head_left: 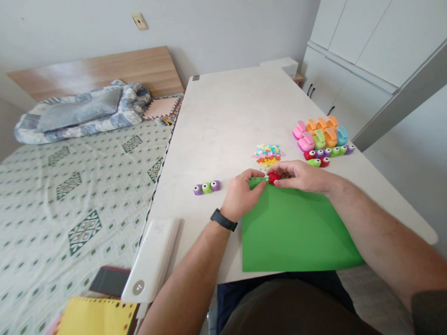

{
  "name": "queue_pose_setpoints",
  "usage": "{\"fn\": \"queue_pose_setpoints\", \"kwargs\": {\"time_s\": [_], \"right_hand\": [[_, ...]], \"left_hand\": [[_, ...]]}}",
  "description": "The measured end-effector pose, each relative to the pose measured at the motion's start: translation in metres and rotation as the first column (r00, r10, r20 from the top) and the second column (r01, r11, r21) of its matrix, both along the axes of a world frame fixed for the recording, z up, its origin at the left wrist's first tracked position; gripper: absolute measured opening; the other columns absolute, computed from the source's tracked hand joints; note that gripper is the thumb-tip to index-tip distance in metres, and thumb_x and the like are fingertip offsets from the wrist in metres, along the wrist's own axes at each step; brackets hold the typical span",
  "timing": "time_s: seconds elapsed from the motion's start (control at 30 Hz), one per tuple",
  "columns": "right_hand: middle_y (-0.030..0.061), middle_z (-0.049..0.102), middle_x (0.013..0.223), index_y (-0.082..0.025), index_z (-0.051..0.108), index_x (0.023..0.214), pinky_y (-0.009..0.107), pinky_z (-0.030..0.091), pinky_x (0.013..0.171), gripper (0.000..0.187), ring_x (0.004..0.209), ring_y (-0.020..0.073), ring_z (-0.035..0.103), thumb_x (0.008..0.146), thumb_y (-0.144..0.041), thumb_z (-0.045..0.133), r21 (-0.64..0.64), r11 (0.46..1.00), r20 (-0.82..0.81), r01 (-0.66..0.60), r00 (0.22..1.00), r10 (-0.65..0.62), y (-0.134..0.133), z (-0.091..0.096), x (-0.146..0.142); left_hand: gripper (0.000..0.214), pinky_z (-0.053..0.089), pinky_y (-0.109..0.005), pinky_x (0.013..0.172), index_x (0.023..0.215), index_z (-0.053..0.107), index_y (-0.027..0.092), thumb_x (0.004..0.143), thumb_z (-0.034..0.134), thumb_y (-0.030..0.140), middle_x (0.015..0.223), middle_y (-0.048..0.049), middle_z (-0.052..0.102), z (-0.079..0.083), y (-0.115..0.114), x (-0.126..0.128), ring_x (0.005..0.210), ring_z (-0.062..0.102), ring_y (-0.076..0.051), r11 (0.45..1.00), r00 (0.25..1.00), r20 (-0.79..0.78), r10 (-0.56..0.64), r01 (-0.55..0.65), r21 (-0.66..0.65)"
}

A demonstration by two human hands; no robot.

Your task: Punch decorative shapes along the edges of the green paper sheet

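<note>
A green sheet of paper (295,228) lies on the white table (222,118) in front of me. My left hand (242,193) pinches the sheet's far edge. My right hand (304,176) is closed on a small red punch (273,178) set against that same edge. Just beyond the hands lies a heap of coloured paper cut-outs (267,154).
Three small punches (207,187) sit left of my hands. More punches, large (320,133) and small (329,153), are grouped at the right. A white device (151,260), a dark phone (110,280) and yellow paper (87,322) lie at the near left. A bed (62,178) runs along the table's left side.
</note>
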State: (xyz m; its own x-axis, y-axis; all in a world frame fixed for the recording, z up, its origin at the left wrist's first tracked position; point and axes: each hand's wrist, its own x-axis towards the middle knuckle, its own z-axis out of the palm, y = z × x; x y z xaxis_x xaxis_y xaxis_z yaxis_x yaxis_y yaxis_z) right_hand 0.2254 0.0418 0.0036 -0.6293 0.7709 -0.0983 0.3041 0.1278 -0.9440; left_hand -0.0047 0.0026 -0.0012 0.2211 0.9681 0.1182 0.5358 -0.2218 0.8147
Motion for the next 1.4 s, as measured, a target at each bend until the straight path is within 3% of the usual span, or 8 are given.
{"fn": "queue_pose_setpoints", "kwargs": {"time_s": [0.4,0.77,1.0,1.1,1.23,1.4], "right_hand": [[0.0066,0.071,0.102,-0.018,0.066,0.110,0.036,0.052,0.085,0.029,0.092,0.0204,0.065,0.085,-0.031,0.071,0.027,0.998,0.041,0.048,0.998,-0.050,-0.002,-0.001,-0.007],[0.0046,0.071,0.096,-0.018,0.067,0.107,0.034,0.051,0.081,0.026,0.086,0.0191,0.064,0.083,-0.028,0.071,0.026,0.998,0.067,0.050,0.996,-0.051,-0.003,-0.001,-0.010],[0.0049,0.072,0.097,-0.019,0.068,0.108,0.034,0.052,0.079,0.026,0.085,0.0197,0.065,0.084,-0.030,0.071,0.092,0.994,0.100,0.051,0.993,-0.060,-0.003,-0.001,-0.010],[0.0048,0.072,0.098,-0.019,0.067,0.105,0.034,0.052,0.081,0.024,0.086,0.0201,0.066,0.084,-0.029,0.071,0.126,0.991,0.105,0.037,0.993,-0.051,-0.005,0.001,-0.011],[0.0043,0.074,0.099,-0.019,0.067,0.107,0.034,0.052,0.083,0.024,0.090,0.0208,0.068,0.083,-0.023,0.070,0.133,0.990,0.114,0.036,0.992,-0.051,-0.007,0.003,-0.012],[0.0037,0.073,0.097,-0.019,0.067,0.104,0.033,0.052,0.083,0.021,0.089,0.0206,0.068,0.083,-0.021,0.068,0.151,0.988,0.126,0.037,0.990,-0.057,-0.009,0.003,-0.014]], "left_hand": [[0.022,0.052,-0.033,0.095,0.109,0.072,0.023,0.089,0.066,0.030,0.109,-0.0019,0.077,0.000,-0.001,-0.001,0.101,0.070,-0.020,1.000,1.000,0.015,-0.008,0.008,-0.004],[0.024,0.052,-0.035,0.098,0.111,0.071,0.023,0.089,0.068,0.032,0.113,-0.0031,0.076,-0.001,0.000,-0.002,0.106,0.070,-0.021,0.999,0.999,0.024,-0.025,0.026,-0.022],[0.054,0.055,-0.035,0.094,0.124,0.065,0.019,0.081,0.079,0.048,0.110,-0.0087,0.077,0.003,0.004,-0.005,0.103,0.072,-0.021,0.994,0.991,0.134,-0.002,0.016,-0.107],[0.063,0.056,-0.036,0.095,0.125,0.066,0.019,0.075,0.083,0.053,0.113,-0.0094,0.076,0.006,0.006,-0.004,0.105,0.072,-0.023,0.988,0.993,0.102,-0.051,0.065,-0.140],[0.054,0.054,-0.037,0.097,0.115,0.073,0.022,0.076,0.079,0.059,0.114,-0.0061,0.077,0.010,0.007,-0.001,0.105,0.071,-0.024,0.984,0.992,-0.005,-0.126,0.125,-0.130],[0.048,0.054,-0.036,0.091,0.111,0.076,0.024,0.078,0.077,0.058,0.110,-0.0024,0.078,0.013,0.007,0.003,0.100,0.072,-0.023,0.982,0.989,-0.048,-0.137,0.129,-0.135]]}}
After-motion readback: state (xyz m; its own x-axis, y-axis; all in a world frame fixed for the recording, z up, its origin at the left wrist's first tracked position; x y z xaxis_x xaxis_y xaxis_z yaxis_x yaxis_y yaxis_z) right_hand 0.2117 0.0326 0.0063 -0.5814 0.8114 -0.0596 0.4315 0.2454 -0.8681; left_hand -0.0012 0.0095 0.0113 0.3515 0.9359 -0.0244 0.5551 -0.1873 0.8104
